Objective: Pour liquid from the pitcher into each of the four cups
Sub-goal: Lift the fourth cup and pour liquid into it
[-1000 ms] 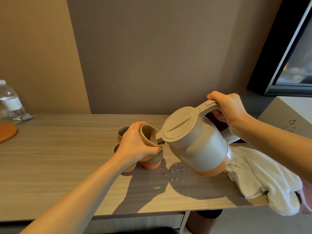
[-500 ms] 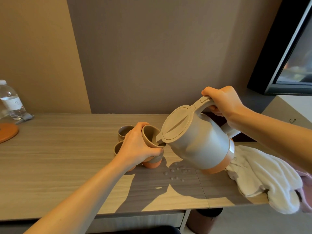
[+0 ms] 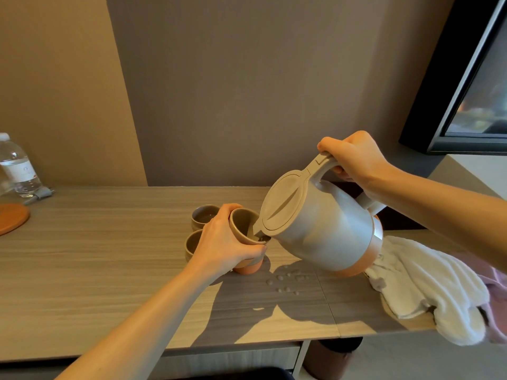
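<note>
Desk: wood-grain desk [image 3: 82, 283] against a grey-brown wall, sunlit along your near edge, which is where you work.
Spill: drops of water [image 3: 285, 281] lie just in front of the cups, under the pitcher; a white towel [image 3: 428, 286] lies at the right edge, probably kept for that.
Left hand: your left hand [image 3: 222, 242] wraps its fingers around a cup [image 3: 244, 226], lifted and tipped toward the spout, likely so the stream lands inside.
Pitcher: your right hand [image 3: 354, 157] is clenched on the handle; the pitcher [image 3: 321, 226] hangs tilted over the desk, spout at the cup's rim. It is grey with a beige lid and an orange base band.
Other cups: near cup [image 3: 192, 242] sits beside your wrist, far cup [image 3: 205, 215] behind it holds liquid; an orange-bottomed cup [image 3: 248, 267] stands beneath the lifted one.
Far left: water bottle [image 3: 19, 165] and orange coaster [image 3: 12, 218], well apart.
</note>
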`<move>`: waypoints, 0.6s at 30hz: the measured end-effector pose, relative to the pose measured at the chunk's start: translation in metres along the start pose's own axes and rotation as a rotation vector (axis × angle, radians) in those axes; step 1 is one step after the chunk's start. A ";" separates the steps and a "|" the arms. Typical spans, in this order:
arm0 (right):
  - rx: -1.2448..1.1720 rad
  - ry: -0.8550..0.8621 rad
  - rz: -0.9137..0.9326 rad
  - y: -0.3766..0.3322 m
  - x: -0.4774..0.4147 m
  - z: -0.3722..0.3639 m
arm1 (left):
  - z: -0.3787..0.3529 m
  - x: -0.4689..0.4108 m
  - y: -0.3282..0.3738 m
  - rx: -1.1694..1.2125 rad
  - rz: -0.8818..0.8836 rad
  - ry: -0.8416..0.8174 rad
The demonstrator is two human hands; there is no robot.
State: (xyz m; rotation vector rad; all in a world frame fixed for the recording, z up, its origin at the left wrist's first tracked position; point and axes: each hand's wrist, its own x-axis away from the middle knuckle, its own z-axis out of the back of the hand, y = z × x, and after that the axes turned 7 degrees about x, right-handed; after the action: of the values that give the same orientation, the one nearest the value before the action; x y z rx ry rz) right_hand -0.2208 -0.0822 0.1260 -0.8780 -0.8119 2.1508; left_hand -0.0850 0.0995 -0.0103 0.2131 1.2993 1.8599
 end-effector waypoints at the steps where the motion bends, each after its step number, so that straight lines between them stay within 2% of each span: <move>1: 0.007 0.001 0.010 -0.001 0.000 0.000 | 0.000 0.000 0.000 0.002 0.001 0.000; 18: 0.042 -0.002 0.038 -0.007 0.000 -0.003 | -0.003 0.004 -0.007 0.036 0.025 0.017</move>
State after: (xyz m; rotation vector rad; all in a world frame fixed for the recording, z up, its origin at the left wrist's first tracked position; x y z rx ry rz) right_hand -0.2163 -0.0772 0.1296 -0.8764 -0.7535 2.1940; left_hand -0.0859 0.1012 -0.0184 0.2338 1.3482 1.8647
